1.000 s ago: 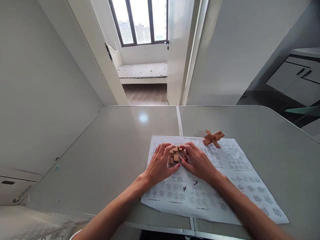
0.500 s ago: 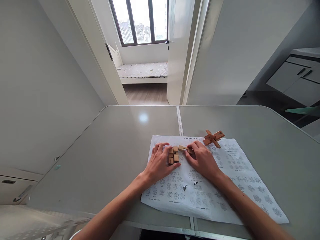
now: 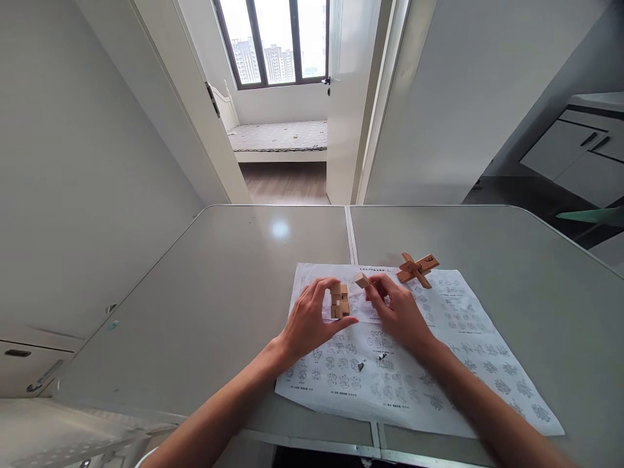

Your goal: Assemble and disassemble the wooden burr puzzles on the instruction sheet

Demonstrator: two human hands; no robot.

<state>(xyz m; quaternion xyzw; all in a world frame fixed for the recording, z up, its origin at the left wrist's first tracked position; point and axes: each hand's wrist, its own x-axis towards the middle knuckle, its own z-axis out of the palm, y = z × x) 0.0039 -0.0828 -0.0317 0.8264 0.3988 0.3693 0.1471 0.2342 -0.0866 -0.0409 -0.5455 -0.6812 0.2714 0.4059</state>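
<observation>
A partly built wooden burr puzzle [image 3: 340, 301] of light interlocking blocks sits on the printed sheet. My left hand [image 3: 312, 312] curls around it from the left, fingertips at its upper edge and thumb along its lower side. Just to the right, my right hand [image 3: 397, 312] pinches a loose wooden puzzle piece [image 3: 361, 280] between thumb and fingers. That piece is tilted, its square end pointing toward the puzzle with a small gap between them. The rest of the piece is hidden by the fingers.
The large paper sheet [image 3: 468, 364] shows rows of assembly drawings and has small torn holes. A brown, crossed wooden puzzle [image 3: 418, 270] stands at its upper right edge. Everything rests on a grey table [image 3: 219, 286] with a metal seam. A doorway lies beyond.
My right hand has lifted and turned the loose piece, so its square end now faces the puzzle's upper right. The puzzle has tilted slightly in my left hand.
</observation>
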